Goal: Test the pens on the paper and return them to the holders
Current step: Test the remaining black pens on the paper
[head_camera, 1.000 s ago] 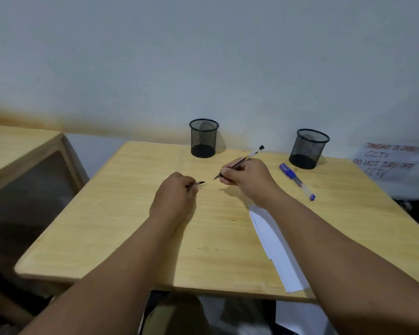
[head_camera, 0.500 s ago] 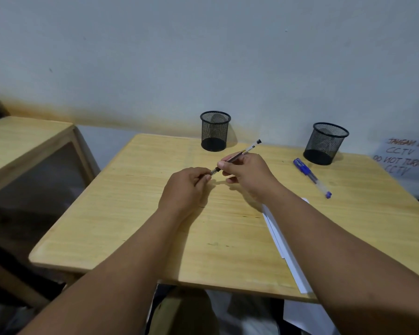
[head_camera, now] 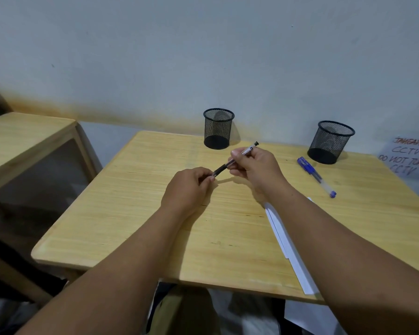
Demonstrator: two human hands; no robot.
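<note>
My right hand holds a black pen by its barrel above the wooden table. My left hand pinches the pen's cap at the tip end; the cap looks seated on the pen. A blue capped pen lies on the table to the right. Two black mesh holders stand at the back, one in the middle and one at the right, both looking empty. White paper lies under my right forearm, mostly hidden.
A second wooden table stands to the left across a gap. A handwritten CCTV notice leans at the far right. The wall runs just behind the holders. More white sheets hang below the table's front edge.
My hands came together: a second ago the left held the cap apart from the pen, and now the cap is on the pen's tip. The view shifted slightly left.
</note>
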